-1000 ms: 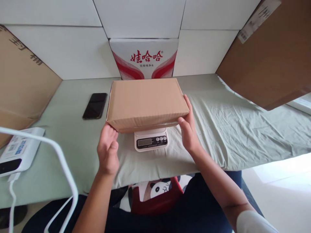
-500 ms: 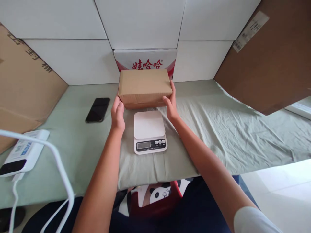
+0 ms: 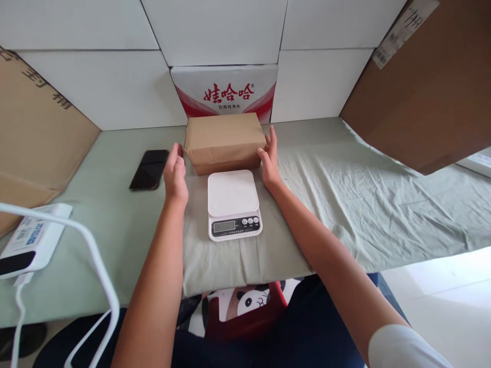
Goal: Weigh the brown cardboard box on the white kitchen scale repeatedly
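1. The box (image 3: 225, 141) is plain brown cardboard, closed, lying flat just behind the scale (image 3: 233, 204) and in front of the printed carton (image 3: 226, 92) at the wall.
2. It looks stiff and dry, likely light for its bulk; the short ends, taken between two flat palms, seem the best hold. What is inside cannot be seen.
3. The right hand (image 3: 270, 161) lies open against the box's right end, fingers straight, not clasping.
4. The left hand (image 3: 175, 174) is open too, just off the box's left end; whether it touches is hard to tell.
5. The scale's platform is bare; its display is too small to read.
6. Left of the scale lies a phone (image 3: 149, 169) face up on the green cloth (image 3: 345, 194).
7. Far left of the scale sit a white device (image 3: 26, 237) and its cable (image 3: 95, 255).
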`<state>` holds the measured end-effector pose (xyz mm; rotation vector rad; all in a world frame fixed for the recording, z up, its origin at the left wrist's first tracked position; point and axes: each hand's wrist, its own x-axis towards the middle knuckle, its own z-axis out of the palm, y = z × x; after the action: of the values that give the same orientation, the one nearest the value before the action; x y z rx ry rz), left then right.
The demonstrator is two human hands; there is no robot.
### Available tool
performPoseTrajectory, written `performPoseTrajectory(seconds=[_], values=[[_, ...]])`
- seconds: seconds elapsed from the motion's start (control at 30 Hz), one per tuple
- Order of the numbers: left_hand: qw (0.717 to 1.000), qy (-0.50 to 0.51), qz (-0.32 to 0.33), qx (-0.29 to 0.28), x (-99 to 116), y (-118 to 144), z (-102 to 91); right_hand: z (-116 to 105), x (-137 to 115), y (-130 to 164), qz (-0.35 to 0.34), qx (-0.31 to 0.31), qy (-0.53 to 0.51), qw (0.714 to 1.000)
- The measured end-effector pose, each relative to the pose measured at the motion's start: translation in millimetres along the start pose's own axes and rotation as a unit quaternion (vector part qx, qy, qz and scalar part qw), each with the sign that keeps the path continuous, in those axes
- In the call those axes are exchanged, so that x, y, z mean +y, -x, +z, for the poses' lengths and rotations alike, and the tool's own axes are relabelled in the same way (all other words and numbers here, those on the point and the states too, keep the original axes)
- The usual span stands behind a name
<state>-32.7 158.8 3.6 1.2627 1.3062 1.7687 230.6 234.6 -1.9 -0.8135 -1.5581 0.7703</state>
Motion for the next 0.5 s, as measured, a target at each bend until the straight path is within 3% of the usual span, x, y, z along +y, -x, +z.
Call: performPoseTrajectory(seconds=[0.07,0.23,0.5], values=[[1.000,0.004,-0.014,0.017,0,-2,-2.7,-1,-1,2,0.009,0.007,-0.003,1.000],[0.999,0.026,-0.032,-0.027,0,-4,3.3,0,-6,4,-0.003,0.000,-0.009,1.000],[0.998,0.038,-0.035,-0.043,2,-8,3.7,4,-18,4,0.002,-0.009,0.006,1.000]])
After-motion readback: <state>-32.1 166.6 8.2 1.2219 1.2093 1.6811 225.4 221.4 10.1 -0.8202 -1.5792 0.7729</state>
